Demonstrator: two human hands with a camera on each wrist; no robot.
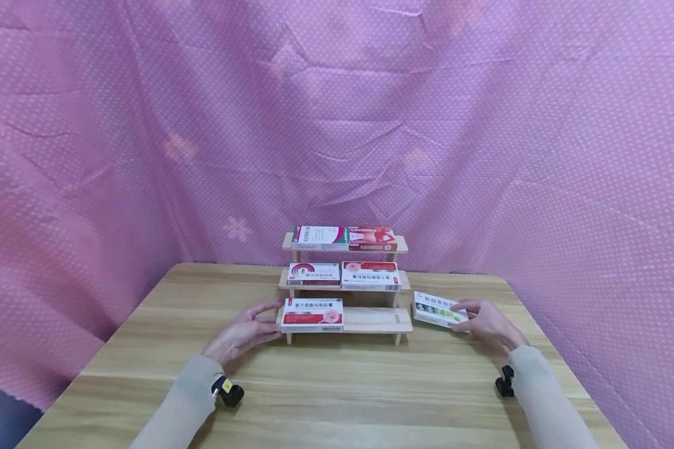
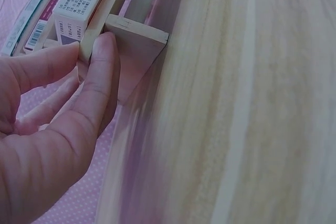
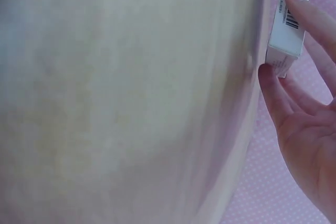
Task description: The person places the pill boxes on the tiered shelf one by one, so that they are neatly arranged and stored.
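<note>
A three-tier wooden display shelf (image 1: pixel 377 319) stands on the table, with medicine boxes on its tiers. My left hand (image 1: pixel 246 332) is at the left end of the lowest tier. In the left wrist view, its thumb and fingers pinch the edge of that board, beside a white box end (image 2: pixel 84 3). On the same tier lies a red-and-white medicine box (image 1: pixel 312 315), at the left. To the right of the shelf, my right hand (image 1: pixel 485 323) holds a white-and-green medicine box (image 1: pixel 439 309) by its right end. The right wrist view shows fingers on its barcode side (image 3: pixel 292 14).
On the top tier lie a green-and-white box (image 1: pixel 319 236) and a red box (image 1: pixel 372 237). The middle tier bears a white box with red arcs (image 1: pixel 313 273) and another red-and-white box (image 1: pixel 370 276). Behind the wooden table (image 1: pixel 337 393) hangs a pink dotted cloth (image 1: pixel 337 137).
</note>
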